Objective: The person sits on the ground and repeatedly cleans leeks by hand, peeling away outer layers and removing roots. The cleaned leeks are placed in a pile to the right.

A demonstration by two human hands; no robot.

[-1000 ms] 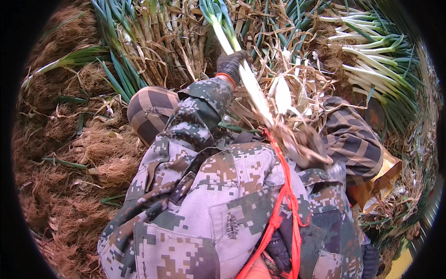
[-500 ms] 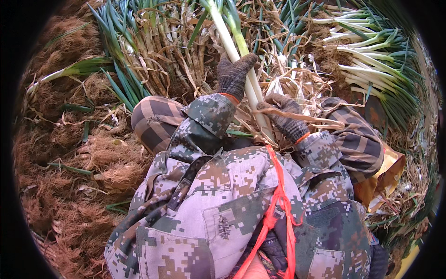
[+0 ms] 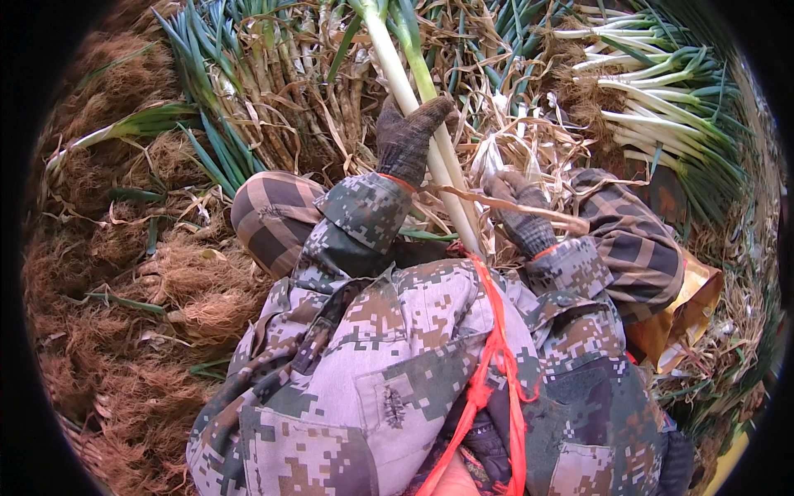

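My left hand (image 3: 409,136), in a dark knitted glove, is closed around two long spring onions (image 3: 442,178). Their white stalks slant down toward my lap, and the green tops run out past the upper edge. Just right of the stalks is my right hand (image 3: 523,213), gloved too, its fingers curled in. A dry brown leaf strip (image 3: 484,198) runs from the stalks across that hand, which appears to grip it. The root ends by my lap are partly hidden.
Untrimmed spring onions (image 3: 265,99) lie ahead on the left. Cleaned white-stalked ones (image 3: 653,107) are piled at the far right. Brown roots (image 3: 190,281) cover the left side. Dry husks (image 3: 546,140) lie between my knees, and a red cord (image 3: 488,355) hangs over my jacket.
My right hand has shifted slightly right, away from the stalks, and its fingers have turned upward. The dry strip has slid left across it. My left hand has moved a little left with the spring onions.
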